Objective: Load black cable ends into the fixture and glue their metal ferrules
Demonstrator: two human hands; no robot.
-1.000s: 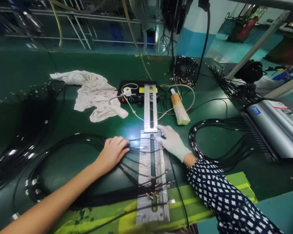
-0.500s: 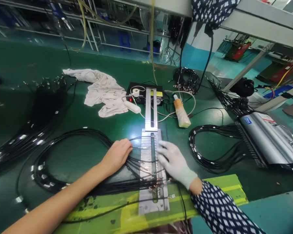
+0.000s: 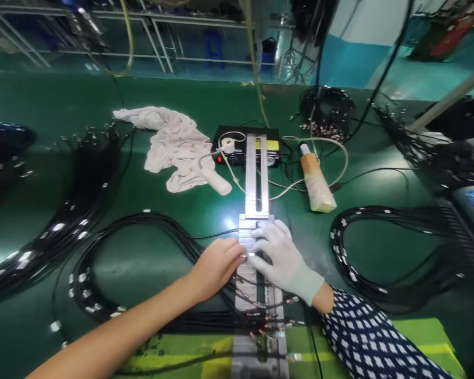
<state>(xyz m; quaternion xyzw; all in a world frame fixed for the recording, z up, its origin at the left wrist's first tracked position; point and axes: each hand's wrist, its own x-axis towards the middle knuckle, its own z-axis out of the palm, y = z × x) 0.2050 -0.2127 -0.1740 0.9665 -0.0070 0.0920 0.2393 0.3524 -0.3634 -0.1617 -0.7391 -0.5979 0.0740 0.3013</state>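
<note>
Bare fingers of my left hand (image 3: 217, 266) are closed on a thin black cable, close to its tip, over the left side of a slotted metal fixture (image 3: 248, 292). My right hand (image 3: 282, 255), in a white glove, is over the fixture's middle. Its thumb and index fingertips close on the tip of that same cable, facing my left fingertips. Another cable (image 3: 217, 233) lies across the fixture just above. Below my hands, several cable ends with exposed coloured wires (image 3: 268, 326) cross the fixture. Their black cable bundle (image 3: 158, 218) loops away on the left.
Behind the fixture stands a black control box (image 3: 237, 158) with a red light. A white cloth (image 3: 174, 142) lies left of it, a taped bottle (image 3: 316, 181) right. More cable bundles (image 3: 75, 210) lie at far left and in a loop (image 3: 339, 247) at right. A yellow-green mat (image 3: 414, 337) edges the bench.
My left hand has moved right, onto the fixture's edge. My right fingers have come in from the fixture's right side to meet the cable tip. The camera view has shifted.
</note>
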